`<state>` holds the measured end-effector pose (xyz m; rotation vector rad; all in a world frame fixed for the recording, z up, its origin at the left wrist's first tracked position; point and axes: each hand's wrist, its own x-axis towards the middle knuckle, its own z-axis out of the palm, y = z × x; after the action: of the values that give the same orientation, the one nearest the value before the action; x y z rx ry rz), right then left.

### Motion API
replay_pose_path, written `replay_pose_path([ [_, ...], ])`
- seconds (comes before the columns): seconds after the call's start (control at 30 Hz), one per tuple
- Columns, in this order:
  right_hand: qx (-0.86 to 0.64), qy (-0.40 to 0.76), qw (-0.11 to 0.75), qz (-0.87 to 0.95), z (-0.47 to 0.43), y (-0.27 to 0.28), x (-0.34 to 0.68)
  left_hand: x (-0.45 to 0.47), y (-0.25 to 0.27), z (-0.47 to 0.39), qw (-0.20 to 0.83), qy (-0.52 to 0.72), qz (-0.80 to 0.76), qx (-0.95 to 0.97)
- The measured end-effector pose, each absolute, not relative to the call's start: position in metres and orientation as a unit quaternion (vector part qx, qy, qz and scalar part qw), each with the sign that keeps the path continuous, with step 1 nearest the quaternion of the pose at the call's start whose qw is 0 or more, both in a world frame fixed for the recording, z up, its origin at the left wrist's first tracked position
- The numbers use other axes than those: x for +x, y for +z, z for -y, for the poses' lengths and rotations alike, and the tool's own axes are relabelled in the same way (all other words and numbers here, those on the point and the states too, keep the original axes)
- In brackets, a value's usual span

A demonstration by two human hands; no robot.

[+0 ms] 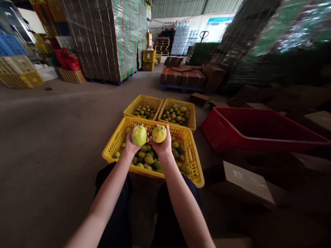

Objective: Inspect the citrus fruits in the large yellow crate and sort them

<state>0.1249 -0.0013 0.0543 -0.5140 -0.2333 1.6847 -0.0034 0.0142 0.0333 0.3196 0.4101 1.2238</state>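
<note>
Two round citrus fruits are held up side by side over the nearest yellow crate (pixel 113 146): the left hand (pixel 131 144) cups a greenish-yellow fruit (pixel 139 135) from below and behind, fingers curled round it, and the right hand (pixel 162 144) cups a yellower fruit (pixel 159 134) in the same way, the two fruits close together and perhaps just touching. Each fruit fills its palm and looks firm, with a rind that seems faintly pebbled and dry rather than slick, so a whole-hand cradle around the widest part should hold it well; the weight is probably moderate, easy for one hand, and the skin would likely bruise or scuff if squeezed hard or dropped. Beneath the hands the crate is partly filled with smaller green and yellow fruits (pixel 146 159), loosely heaped. Beyond it stand two more yellow crates, one at the left (pixel 129 111) and one at the right (pixel 192 120), each holding similar fruit. A red tub (pixel 219 137) sits on the right, tilted, with a cardboard box (pixel 245 181) near it. Everything rests on a bare grey concrete floor (pixel 64 131); no bench shows. The room is a dim warehouse, with shrink-wrapped stacks of flat cartons (pixel 108 38) on pallets, coloured crates piled at the far left (pixel 18 70), and brown boxes on a low pallet (pixel 182 77) further back.
</note>
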Motion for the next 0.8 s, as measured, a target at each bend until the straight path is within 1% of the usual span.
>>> replay_pose_path([
  [0.13, -0.234, 0.711, 0.659, 0.073, -0.004, 0.052, 0.126, -0.002, 0.034, -0.019, 0.784, 0.59, -0.176, 0.08],
  [0.2, -0.252, 0.706, 0.659, 0.062, -0.005, 0.053, 0.127, -0.003, 0.035, -0.02, 0.79, 0.585, -0.174, 0.062],
  [0.4, -0.308, 0.713, 0.629, 0.051, -0.003, 0.052, 0.125, -0.003, 0.036, -0.017, 0.801, 0.567, -0.181, 0.071],
  [0.5, -0.349, 0.717, 0.602, 0.046, -0.004, 0.045, 0.116, -0.004, 0.029, -0.022, 0.793, 0.578, -0.191, 0.03],
  [0.57, -0.407, 0.702, 0.582, 0.042, -0.001, 0.034, 0.107, -0.009, 0.023, -0.029, 0.771, 0.597, -0.22, -0.021],
  [0.63, -0.479, 0.687, 0.542, 0.062, 0.012, 0.017, 0.096, -0.017, 0.018, -0.035, 0.731, 0.624, -0.265, -0.082],
  [0.67, -0.515, 0.684, 0.509, 0.088, 0.023, 0.006, 0.092, -0.024, 0.016, -0.037, 0.708, 0.637, -0.285, -0.109],
  [0.73, -0.564, 0.692, 0.411, 0.183, 0.051, -0.02, 0.087, -0.038, 0.013, -0.042, 0.669, 0.658, -0.312, -0.145],
  [0.77, -0.574, 0.701, 0.345, 0.246, 0.065, -0.035, 0.087, -0.046, 0.012, -0.044, 0.652, 0.667, -0.325, -0.156],
  [0.8, -0.578, 0.706, 0.304, 0.275, 0.077, -0.049, 0.089, -0.054, 0.01, -0.047, 0.638, 0.674, -0.335, -0.161],
])
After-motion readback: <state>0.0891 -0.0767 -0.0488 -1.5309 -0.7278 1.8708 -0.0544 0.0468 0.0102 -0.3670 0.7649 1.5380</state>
